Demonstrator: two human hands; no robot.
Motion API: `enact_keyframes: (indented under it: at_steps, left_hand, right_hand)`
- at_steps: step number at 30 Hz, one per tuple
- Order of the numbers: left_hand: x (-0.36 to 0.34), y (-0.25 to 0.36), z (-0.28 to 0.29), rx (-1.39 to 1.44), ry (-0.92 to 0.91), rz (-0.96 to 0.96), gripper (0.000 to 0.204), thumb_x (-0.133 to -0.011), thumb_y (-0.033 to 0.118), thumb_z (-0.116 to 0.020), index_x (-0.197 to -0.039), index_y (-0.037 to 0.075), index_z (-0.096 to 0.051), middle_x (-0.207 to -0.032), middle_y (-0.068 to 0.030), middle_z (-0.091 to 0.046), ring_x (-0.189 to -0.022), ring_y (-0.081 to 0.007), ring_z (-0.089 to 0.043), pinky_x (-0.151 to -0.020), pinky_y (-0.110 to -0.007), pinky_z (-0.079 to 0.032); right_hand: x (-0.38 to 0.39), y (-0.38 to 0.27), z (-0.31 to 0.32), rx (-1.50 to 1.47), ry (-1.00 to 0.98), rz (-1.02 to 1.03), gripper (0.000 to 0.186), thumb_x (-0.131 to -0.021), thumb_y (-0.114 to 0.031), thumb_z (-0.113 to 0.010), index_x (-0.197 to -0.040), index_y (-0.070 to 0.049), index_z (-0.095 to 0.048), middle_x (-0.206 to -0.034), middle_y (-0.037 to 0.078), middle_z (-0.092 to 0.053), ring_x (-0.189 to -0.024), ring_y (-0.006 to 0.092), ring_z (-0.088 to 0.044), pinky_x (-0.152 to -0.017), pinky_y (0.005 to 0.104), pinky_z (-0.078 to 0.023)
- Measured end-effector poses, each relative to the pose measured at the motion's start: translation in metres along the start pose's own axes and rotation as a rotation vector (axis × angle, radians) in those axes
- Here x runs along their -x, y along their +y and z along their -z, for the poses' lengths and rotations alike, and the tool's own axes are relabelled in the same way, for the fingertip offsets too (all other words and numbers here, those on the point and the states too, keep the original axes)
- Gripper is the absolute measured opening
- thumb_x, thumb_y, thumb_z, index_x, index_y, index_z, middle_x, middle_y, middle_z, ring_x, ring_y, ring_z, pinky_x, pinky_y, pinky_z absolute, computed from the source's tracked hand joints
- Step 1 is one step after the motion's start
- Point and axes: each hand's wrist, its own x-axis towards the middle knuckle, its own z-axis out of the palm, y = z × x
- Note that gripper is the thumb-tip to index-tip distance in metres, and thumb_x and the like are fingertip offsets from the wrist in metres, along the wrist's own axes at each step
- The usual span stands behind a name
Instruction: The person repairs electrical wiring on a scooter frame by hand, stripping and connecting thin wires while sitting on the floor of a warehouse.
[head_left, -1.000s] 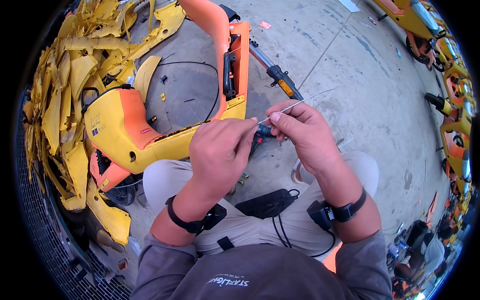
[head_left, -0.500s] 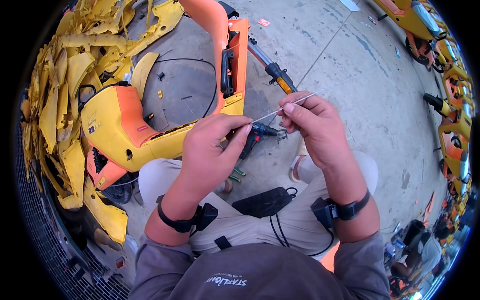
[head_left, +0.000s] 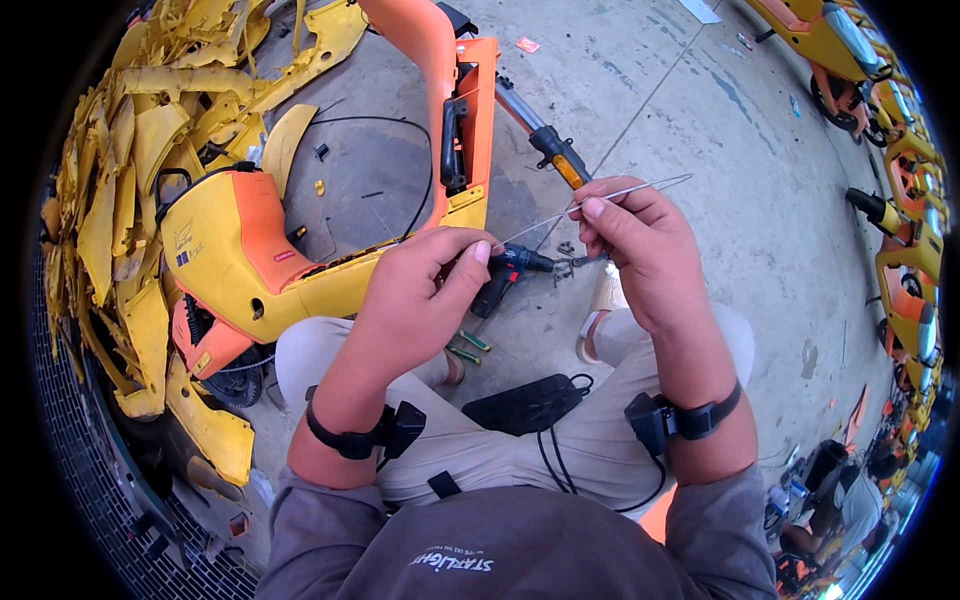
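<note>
Both hands pinched on a thin steel cable [head_left: 600, 197]: left hand [head_left: 415, 300] near its lower end, right hand [head_left: 640, 235] higher, above an orange-and-yellow scooter body [head_left: 250, 250].

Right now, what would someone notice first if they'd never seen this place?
Probably the two hands in the middle: the left hand and the right hand pinch a thin silvery wire between them. Just behind sits a yellow and orange scooter body on the concrete floor. Along the left edge, a big heap of yellow plastic panels fills the view.
</note>
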Motion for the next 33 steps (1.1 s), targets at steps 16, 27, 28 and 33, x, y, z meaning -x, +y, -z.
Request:
enact_keyframes:
  at_steps: [16,27,28,33]
  left_hand:
    - [-0.005,0.008,-0.012,-0.154,0.205,-0.319,0.010,-0.079,0.003,-0.070,-0.089,0.002,-0.067,-0.077,-0.0086,-0.064,-0.067,-0.0221,-0.060,-0.062,-0.031,-0.047]
    - [0.000,-0.004,0.003,0.149,-0.095,0.053,0.015,-0.092,0.013,-0.060,-0.092,0.000,-0.067,-0.076,-0.0046,-0.063,-0.068,-0.0104,-0.055,-0.062,-0.027,-0.044]
    - [-0.003,-0.005,0.002,0.002,-0.017,-0.103,0.011,-0.089,0.010,-0.063,-0.091,0.001,-0.067,-0.077,-0.0055,-0.063,-0.069,-0.0134,-0.056,-0.063,-0.027,-0.043]
    - [-0.007,0.000,-0.007,-0.277,0.197,-0.446,0.009,-0.079,0.002,-0.071,-0.087,0.002,-0.068,-0.078,-0.0078,-0.064,-0.072,-0.0221,-0.058,-0.065,-0.030,-0.043]
  right_hand:
    - [0.002,0.007,-0.010,0.054,-0.042,-0.035,0.020,-0.089,-0.016,-0.065,-0.103,-0.001,-0.064,-0.092,0.004,-0.066,-0.080,0.0078,-0.057,-0.069,0.0230,-0.045]
    - [0.001,-0.005,0.003,0.016,0.057,0.049,0.017,-0.089,-0.010,-0.064,-0.102,0.002,-0.064,-0.089,0.008,-0.065,-0.074,0.0095,-0.057,-0.066,0.0232,-0.044]
    - [0.000,-0.004,0.001,0.016,0.057,0.048,0.017,-0.089,-0.010,-0.064,-0.102,0.002,-0.064,-0.089,0.008,-0.065,-0.074,0.0095,-0.057,-0.066,0.0232,-0.044]
    - [-0.001,-0.002,-0.002,-0.023,0.070,0.016,0.016,-0.090,-0.010,-0.062,-0.101,0.001,-0.063,-0.087,0.007,-0.065,-0.073,0.0098,-0.058,-0.066,0.0235,-0.045]
